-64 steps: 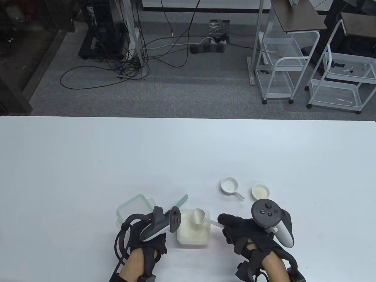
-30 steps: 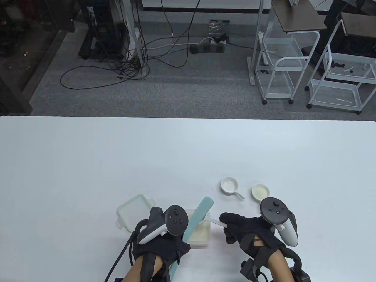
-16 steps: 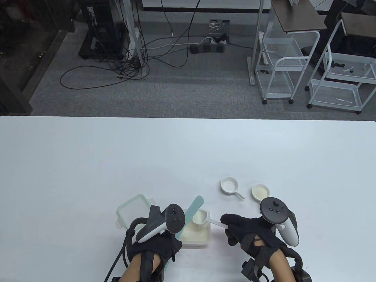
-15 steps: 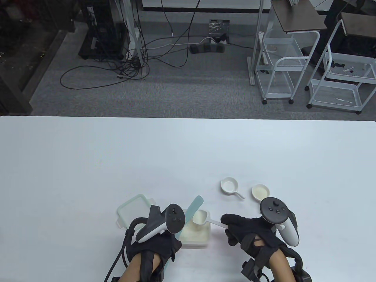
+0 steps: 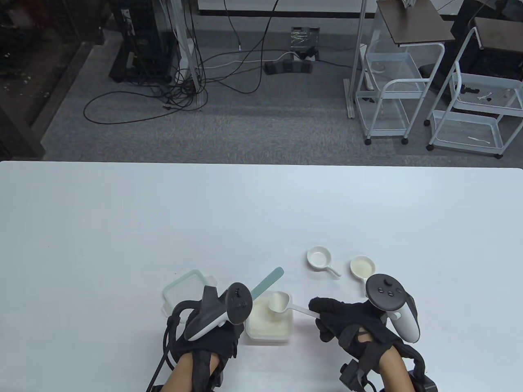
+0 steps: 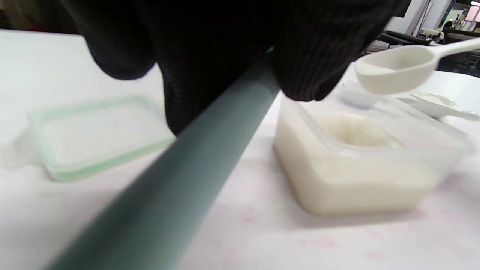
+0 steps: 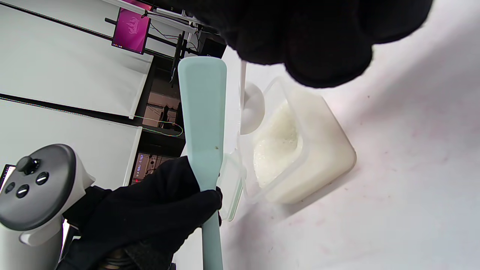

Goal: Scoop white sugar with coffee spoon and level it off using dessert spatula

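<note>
Holding the white plastic coffee spoon by its handle, right hand keeps its bowl above the sugar container near the counter's front edge | left hand fingers grasping the flat teal dessert spatula, blade angled up clear of the spoon | green-rimmed lid left; broad bare counter beyond
</note>
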`<state>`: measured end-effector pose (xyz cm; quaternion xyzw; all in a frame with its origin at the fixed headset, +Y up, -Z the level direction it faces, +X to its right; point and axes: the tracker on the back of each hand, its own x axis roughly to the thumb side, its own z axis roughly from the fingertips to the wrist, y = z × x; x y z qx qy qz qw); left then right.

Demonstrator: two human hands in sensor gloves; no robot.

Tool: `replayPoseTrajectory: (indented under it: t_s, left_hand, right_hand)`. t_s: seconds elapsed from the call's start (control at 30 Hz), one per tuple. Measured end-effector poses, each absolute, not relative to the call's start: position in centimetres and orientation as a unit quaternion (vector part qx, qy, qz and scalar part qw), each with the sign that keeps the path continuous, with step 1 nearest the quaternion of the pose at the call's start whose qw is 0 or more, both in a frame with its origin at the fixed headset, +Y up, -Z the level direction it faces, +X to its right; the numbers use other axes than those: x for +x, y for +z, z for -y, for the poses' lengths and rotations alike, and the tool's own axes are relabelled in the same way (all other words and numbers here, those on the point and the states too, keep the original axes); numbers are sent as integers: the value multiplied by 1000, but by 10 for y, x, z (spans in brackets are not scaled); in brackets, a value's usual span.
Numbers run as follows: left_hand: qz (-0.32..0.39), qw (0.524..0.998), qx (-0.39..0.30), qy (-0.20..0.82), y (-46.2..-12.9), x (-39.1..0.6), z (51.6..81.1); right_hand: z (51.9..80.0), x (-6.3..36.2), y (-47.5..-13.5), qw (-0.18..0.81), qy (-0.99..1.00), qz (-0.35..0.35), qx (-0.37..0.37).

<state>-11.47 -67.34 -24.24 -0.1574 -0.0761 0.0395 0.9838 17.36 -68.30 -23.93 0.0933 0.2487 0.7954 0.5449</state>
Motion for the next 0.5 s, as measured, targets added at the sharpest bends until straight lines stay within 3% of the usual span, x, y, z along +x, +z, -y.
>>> replayPoseTrajectory:
  t_s: [0.37,0.43,0.5]
  left_hand:
    - [84,976,-187,73,-244,-120,674]
    - [85,965,-244,35,-244,-115,682]
    - [80,970,-231,11,-243,-114,680]
  right_hand:
    - [683,175,-239,549,789,-256,103]
    - [683,174,-239,547,789,-261,105]
    - [683,173,-238,545,789,-263,107]
